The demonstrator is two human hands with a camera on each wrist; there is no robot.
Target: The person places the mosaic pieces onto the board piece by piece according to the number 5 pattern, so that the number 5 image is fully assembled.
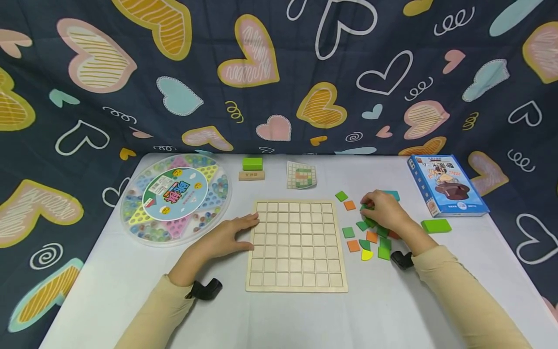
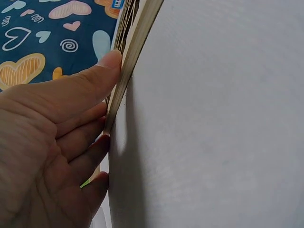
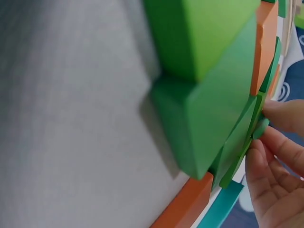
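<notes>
A pale wooden grid board lies flat on the table before me. My left hand touches its left edge with thumb and fingertips, the fingers fairly straight; in the left wrist view the thumb rests against the board's side. To the board's right, my right hand is over a loose pile of coloured tiles. Its thumb and index finger pinch a small green tile, partly hidden by the fingers. Green and orange tiles lie around it.
A round marble game board lies at the left. Behind the grid board are a green block, a wooden block and a pattern card. A blue box and another green block are at the right.
</notes>
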